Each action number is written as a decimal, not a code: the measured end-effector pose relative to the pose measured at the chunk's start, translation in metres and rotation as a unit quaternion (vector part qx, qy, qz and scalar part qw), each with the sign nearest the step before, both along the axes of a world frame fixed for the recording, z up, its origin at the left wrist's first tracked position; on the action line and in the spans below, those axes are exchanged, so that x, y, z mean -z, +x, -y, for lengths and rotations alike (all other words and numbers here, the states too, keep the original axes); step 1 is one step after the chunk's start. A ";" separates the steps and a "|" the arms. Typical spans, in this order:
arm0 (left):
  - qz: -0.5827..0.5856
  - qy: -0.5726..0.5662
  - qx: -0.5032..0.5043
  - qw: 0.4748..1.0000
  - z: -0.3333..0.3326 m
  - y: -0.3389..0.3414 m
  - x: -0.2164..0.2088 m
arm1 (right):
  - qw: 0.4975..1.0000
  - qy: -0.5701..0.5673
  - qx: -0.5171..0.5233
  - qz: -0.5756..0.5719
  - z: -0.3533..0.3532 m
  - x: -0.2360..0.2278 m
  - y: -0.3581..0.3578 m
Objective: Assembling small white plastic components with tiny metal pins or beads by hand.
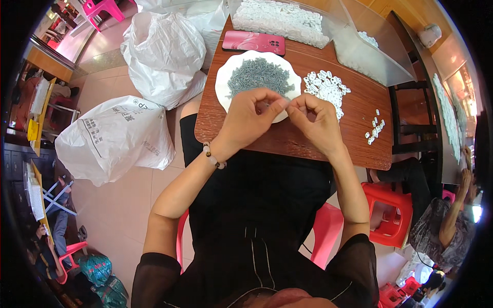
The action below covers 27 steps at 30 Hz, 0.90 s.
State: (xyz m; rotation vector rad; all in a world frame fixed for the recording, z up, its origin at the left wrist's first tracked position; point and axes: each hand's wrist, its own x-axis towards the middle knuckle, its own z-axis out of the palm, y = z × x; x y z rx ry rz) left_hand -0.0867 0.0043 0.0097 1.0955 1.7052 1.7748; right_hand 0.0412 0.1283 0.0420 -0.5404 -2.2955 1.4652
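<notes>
My left hand [252, 117] is closed in a pinch over the near side of a white scalloped plate [222, 84]. Tip to tip with it, my right hand [317, 122] also pinches. Whatever sits between the fingertips is too small and hidden to name. On the plate lies a heap of small grey rod-like pieces [261, 74]. Right of the plate is a loose pile of small white plastic pieces with holes [326, 87], partly behind my right hand. Several similar white pieces [375, 128] lie apart near the table's right edge.
The brown wooden table [354, 149] also carries a pink phone [253, 42], a clear bin of white pieces [280, 20] and another clear container [372, 59]. White sacks [115, 138] stand on the floor at left. A red stool [387, 213] is at right; other people sit farther off.
</notes>
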 end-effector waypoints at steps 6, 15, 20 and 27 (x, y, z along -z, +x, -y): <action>-0.005 -0.056 0.046 0.997 0.002 0.026 -0.008 | 0.989 0.138 -0.006 -0.056 0.000 0.005 0.030; 0.068 -0.081 0.066 0.992 -0.003 0.052 0.001 | 0.979 -0.192 0.065 -0.006 0.001 0.013 0.076; 0.113 -0.073 0.098 0.986 -0.004 0.067 0.007 | 0.961 -0.259 0.090 -0.030 0.004 0.020 0.092; 0.164 -0.077 0.131 0.975 -0.006 0.071 0.011 | 0.955 -0.276 0.091 -0.058 0.005 0.031 0.100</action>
